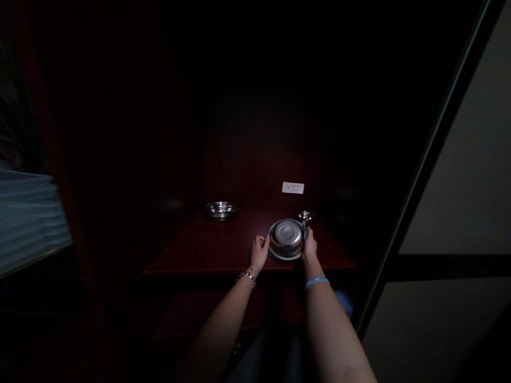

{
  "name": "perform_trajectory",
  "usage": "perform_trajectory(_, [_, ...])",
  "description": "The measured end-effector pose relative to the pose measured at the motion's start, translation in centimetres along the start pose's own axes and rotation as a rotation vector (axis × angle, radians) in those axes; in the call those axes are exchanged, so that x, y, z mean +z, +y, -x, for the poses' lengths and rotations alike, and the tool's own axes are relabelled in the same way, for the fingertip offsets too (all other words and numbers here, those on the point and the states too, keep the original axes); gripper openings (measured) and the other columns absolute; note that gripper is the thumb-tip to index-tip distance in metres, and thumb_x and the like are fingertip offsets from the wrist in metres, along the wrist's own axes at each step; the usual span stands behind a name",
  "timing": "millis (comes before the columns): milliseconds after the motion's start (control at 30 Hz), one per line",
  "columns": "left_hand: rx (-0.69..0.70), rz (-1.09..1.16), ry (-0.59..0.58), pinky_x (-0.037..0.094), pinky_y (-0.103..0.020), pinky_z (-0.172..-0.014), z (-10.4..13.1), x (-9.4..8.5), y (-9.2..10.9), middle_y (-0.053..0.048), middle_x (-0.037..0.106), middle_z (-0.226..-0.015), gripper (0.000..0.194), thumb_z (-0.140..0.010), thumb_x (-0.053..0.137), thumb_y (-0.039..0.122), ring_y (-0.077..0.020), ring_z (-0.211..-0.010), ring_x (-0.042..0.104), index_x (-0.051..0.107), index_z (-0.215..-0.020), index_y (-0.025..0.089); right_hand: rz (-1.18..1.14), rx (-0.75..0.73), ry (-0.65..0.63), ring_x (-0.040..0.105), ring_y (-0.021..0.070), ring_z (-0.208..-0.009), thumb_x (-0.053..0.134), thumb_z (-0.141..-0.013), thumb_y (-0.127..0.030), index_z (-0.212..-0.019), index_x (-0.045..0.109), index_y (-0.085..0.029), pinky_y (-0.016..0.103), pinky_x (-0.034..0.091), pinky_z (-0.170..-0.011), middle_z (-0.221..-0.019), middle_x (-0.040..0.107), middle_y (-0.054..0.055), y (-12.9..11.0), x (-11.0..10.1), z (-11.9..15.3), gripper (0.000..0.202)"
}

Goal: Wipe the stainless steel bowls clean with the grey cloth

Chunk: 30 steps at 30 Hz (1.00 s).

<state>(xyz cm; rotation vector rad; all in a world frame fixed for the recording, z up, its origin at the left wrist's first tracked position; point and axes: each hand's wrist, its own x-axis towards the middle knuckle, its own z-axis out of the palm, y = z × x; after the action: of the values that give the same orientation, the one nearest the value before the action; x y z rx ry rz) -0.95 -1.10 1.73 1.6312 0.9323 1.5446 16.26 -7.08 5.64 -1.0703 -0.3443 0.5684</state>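
Observation:
A shiny metal bowl is held above the front part of a dark red shelf, its rounded underside facing me. My left hand has its fingers curled at the bowl's left rim. On the opposite side, my right hand grips the right rim, with something small and greyish at its fingers that I cannot make out. Just behind the right hand stands a small metal dish, partly hidden. Farther left on the shelf sits a stack of shiny metal bowls.
The dark red shelf has a front edge just below the bowl. A white socket plate is on the back wall. Pale blue stacked material lies at the far left. A light panel with a dark frame stands right.

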Motion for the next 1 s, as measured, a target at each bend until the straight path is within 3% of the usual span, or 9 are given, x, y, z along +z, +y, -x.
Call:
perform_trajectory(200, [0.071, -0.016, -0.103, 0.04, -0.025, -0.068, 0.2, -0.1, 0.0, 0.003, 0.051, -0.066, 0.027, -0.093, 0.045, 0.031, -0.0139, -0.066, 0.05, 0.048, -0.068, 0.022, 0.095, -0.055, 0.0, 0.07, 0.0205, -0.079, 0.059, -0.083, -0.05, -0.086, 0.075, -0.015, 0.024, 0.053, -0.065, -0.068, 0.073, 0.004, -1.2, 0.2, 1.5, 0.039])
perform_trajectory(567, [0.102, -0.121, -0.035, 0.039, -0.027, -0.07, 0.7, -0.4, 1.0, 0.001, 0.053, -0.065, 0.027, -0.091, 0.045, 0.025, -0.0148, -0.066, 0.05, 0.047, -0.064, 0.022, 0.177, -0.066, 0.016, 0.07, 0.0222, -0.082, 0.06, -0.084, -0.05, -0.085, 0.076, -0.014, 0.025, 0.051, -0.068, -0.07, 0.074, 0.006, -1.5, 0.2, 1.5, 0.04])
perform_trajectory(1000, [0.026, -0.124, -0.078, 0.034, -0.025, -0.062, 0.5, -0.5, 0.4, 0.003, 0.05, -0.057, 0.029, -0.09, 0.048, 0.026, -0.0135, -0.059, 0.048, 0.049, -0.062, 0.021, 0.176, -0.081, 0.006, 0.07, 0.021, -0.082, 0.057, -0.086, -0.05, -0.082, 0.074, -0.016, 0.024, 0.05, -0.067, -0.072, 0.074, 0.006, -2.1, 0.1, 2.0, 0.038])
